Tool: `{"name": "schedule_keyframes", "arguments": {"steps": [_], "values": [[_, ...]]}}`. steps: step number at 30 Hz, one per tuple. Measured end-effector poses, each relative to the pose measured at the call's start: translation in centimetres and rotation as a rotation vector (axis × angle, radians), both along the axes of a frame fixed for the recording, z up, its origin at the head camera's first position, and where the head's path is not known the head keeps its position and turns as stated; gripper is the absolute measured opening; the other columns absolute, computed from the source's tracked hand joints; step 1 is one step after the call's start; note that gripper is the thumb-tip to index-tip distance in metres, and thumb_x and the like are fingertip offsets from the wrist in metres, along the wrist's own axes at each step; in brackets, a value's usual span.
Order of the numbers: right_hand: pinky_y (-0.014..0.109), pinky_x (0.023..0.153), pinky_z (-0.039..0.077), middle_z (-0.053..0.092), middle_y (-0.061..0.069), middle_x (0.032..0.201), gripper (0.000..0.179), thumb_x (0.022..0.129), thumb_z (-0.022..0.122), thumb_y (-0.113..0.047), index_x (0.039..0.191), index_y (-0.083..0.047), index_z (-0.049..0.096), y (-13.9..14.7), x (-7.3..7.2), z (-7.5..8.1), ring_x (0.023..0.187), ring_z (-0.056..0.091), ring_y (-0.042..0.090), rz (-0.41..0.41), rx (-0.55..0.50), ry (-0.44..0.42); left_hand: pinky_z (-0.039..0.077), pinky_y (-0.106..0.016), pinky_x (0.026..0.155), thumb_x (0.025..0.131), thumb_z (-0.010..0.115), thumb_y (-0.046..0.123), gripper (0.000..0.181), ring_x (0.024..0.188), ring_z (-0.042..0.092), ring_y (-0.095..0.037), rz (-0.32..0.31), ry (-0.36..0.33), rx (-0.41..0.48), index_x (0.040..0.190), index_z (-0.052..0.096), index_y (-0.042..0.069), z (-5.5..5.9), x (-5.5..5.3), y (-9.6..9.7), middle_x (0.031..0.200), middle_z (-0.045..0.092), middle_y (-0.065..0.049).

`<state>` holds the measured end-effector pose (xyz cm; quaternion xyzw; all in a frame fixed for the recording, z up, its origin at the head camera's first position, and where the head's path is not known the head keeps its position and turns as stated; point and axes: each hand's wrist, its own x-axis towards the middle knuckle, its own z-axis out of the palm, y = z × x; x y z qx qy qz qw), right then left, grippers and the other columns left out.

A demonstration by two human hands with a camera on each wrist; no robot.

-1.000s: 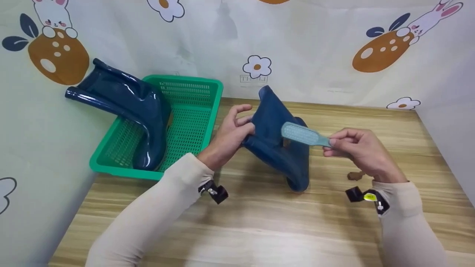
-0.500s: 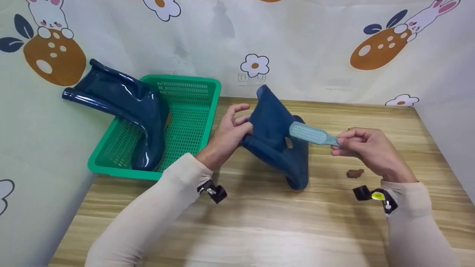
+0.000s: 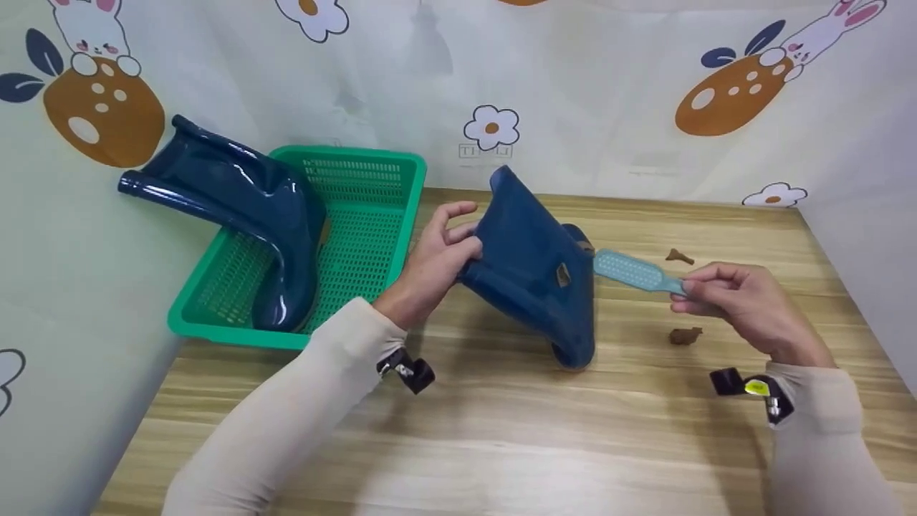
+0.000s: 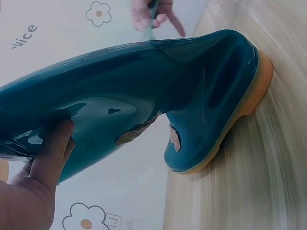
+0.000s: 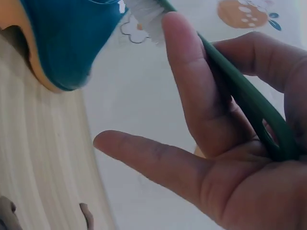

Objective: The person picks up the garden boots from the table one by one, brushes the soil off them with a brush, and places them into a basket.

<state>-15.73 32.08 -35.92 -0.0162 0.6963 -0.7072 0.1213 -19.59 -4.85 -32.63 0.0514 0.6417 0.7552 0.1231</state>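
My left hand [image 3: 437, 261] grips a dark blue rubber boot [image 3: 516, 244] by the top of its shaft, thumb on the near side. The boot leans, its shaft toward my left hand and its foot low at the tabletop. Brown patches stick to it: one patch [image 4: 175, 139] on the foot, another patch [image 4: 136, 132] along the shaft. In my right hand [image 3: 745, 308], pinched by the handle, is a scrub brush [image 3: 630, 271] with a light green back. White bristles [image 5: 148, 17] show in the right wrist view, facing the boot; its head overlaps the boot's edge.
A green plastic basket [image 3: 358, 338] stands at the left with a second glossy blue boot [image 3: 279, 215] leaning in it. Two brown crumbs lie on the wooden table, one crumb [image 3: 685, 335] nearer and another crumb [image 3: 679, 256] farther back. A printed wall covering [image 3: 587, 93] rises behind.
My right hand and the brush have moved right, from across the boot's shaft to its right edge, uncovering a brown patch and the farther crumb. The left hand and boot have barely shifted.
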Motion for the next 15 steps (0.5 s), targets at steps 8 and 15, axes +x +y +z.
{"name": "schedule_keyframes", "arguments": {"steps": [8,15], "values": [[0.034,0.080,0.051,0.068,0.016,0.089,0.020,0.089,0.062,-0.008,0.101,0.009,0.061,-4.5,-1.2,0.3,0.079,0.069,0.024,0.092,0.067,0.106,0.051,-0.036,0.081,0.081,0.049,0.000,0.052,0.100,0.061,-0.024,-0.021,0.008,-0.017,0.130,0.037,0.012,0.2,-0.1,0.2,0.124,0.056,-0.007],[0.034,0.079,0.051,0.069,0.015,0.090,0.030,0.090,0.062,-0.015,0.107,0.009,0.057,-1.5,0.1,-1.9,0.083,0.068,0.024,0.045,0.240,0.026,0.050,-0.035,0.083,0.082,0.048,0.000,0.051,0.100,0.061,-0.023,-0.011,0.017,-0.022,0.131,0.037,0.012,0.1,-0.1,-0.2,0.122,0.058,-0.007]]}}
